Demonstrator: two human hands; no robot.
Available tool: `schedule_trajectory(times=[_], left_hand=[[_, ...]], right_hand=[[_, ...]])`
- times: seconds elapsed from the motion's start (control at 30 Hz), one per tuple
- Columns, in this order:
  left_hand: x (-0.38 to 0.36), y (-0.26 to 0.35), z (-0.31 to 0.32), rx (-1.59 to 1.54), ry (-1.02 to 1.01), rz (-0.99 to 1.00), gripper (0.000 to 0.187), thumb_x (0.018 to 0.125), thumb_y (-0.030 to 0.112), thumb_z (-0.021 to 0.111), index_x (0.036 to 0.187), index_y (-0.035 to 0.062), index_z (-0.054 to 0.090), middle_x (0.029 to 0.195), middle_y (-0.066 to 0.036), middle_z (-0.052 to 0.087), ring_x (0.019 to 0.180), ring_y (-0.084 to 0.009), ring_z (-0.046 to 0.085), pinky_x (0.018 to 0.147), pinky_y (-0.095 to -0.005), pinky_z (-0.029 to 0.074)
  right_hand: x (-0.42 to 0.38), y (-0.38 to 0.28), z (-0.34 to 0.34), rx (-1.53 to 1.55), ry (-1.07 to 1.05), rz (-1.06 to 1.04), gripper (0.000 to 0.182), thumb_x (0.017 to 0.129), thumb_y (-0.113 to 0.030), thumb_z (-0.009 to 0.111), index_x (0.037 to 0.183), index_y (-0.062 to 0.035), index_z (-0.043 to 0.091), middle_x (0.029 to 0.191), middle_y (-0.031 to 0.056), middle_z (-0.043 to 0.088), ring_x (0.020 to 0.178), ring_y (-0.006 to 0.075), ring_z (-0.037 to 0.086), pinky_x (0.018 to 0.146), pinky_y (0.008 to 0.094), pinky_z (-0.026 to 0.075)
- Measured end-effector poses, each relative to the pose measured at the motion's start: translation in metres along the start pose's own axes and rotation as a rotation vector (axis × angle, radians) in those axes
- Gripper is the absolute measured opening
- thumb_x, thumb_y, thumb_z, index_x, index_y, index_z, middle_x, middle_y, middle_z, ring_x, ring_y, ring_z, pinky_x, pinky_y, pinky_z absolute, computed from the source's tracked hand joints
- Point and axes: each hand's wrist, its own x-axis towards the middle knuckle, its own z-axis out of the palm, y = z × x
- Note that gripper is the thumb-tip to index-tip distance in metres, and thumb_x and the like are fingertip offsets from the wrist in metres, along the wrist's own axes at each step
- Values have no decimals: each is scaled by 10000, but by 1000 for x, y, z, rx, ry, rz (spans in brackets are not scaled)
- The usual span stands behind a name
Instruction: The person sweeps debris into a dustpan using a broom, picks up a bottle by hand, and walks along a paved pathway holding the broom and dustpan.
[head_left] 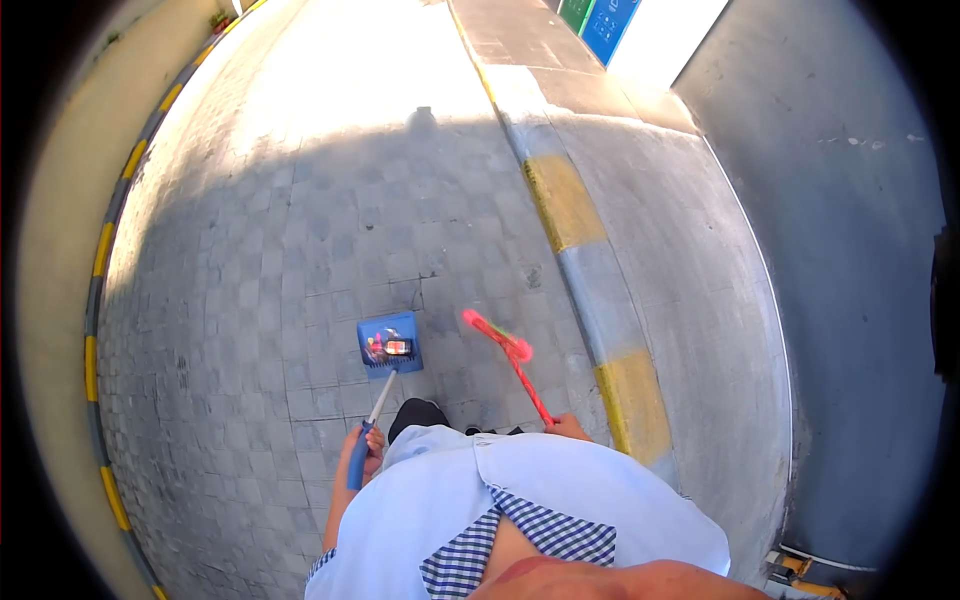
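My left hand [372, 450] is wrapped round the blue grip of a long-handled dustpan [378, 405]. The blue pan [408, 325] rests on the paving ahead of that hand, with a dark item bearing a label [398, 347] and some small pink and red bits in it. On the right, my right hand [568, 428] holds the red handle of a broom [530, 388]. The broom's red head [498, 335] is to the right of the pan, apart from it. Whether its bristles touch the ground I cannot tell.
Grey paving [240, 340] spreads ahead and left, sunlit farther off. A yellow-and-grey kerb [565, 200] borders a raised walkway [670, 240] on the right, beside a dark grey wall [850, 250]. Another striped kerb [103, 250] and a beige wall [60, 230] run along the left.
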Motion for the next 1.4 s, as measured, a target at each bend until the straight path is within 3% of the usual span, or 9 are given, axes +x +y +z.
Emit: schedule_trajectory(times=[0.13,0.4,0.6,0.7,0.87,1.07,1.2,1.27,1.4], left_hand=[[77,85,106,-3,49,60,261,848,246,548,888,-11,527,727,-37,535,608,-105,558,500,-210,496],[217,284,370,-8,-51,-101,242,837,216,569,879,-18,524,734,-47,534,628,-116,567,525,-221,515],[309,390,590,-39,-17,-40,248,840,227,562,892,-12,521,746,-43,533,629,-109,569,516,-215,519],[368,448,688,19,0,-1,263,832,231,575,902,-16,521,756,-44,536,622,-106,567,519,-220,522],[469,540,838,108,-147,-71,267,822,234,588,911,-11,528,770,-35,542,646,-103,569,543,-222,521],[549,612,1032,-53,-181,-20,278,848,244,581,938,-14,525,769,-33,533,662,-110,572,573,-239,528],[620,685,1139,5,-186,29,279,851,236,583,958,-15,526,779,-35,531,670,-112,570,578,-238,523],[669,733,1184,36,-164,29,284,846,239,591,960,-12,528,783,-33,530,673,-109,567,572,-233,517],[753,823,1289,85,-107,-44,298,827,244,617,968,-5,533,791,-29,528,676,-96,553,562,-216,497]], right_hand=[[113,-120,-43,-12,16,10,240,702,-208,675,832,-9,707,645,85,644,605,168,627,587,332,487],[307,-352,-109,50,57,37,259,718,-223,676,878,-22,711,652,85,648,624,173,631,590,343,480],[449,-511,-164,40,96,53,292,731,-248,681,927,-34,709,654,88,648,628,165,628,579,348,471],[545,-576,-201,-25,58,-38,308,740,-265,680,937,-28,705,632,79,630,579,143,594,548,340,457],[703,-748,-286,-47,58,-32,305,730,-258,681,922,-22,705,616,71,618,559,134,574,536,335,450],[846,-946,-376,9,-41,-41,274,690,-233,686,839,-4,700,582,56,593,536,121,546,520,325,437],[953,-1063,-416,20,-88,-37,313,713,-228,721,936,-9,702,641,47,614,554,101,555,521,294,440],[1002,-1112,-425,22,-21,-126,246,657,-219,694,765,1,678,583,52,594,537,117,556,508,313,435],[1102,-1218,-457,-26,-12,-52,258,657,-220,696,796,-2,690,589,59,600,553,127,576,530,311,452]])
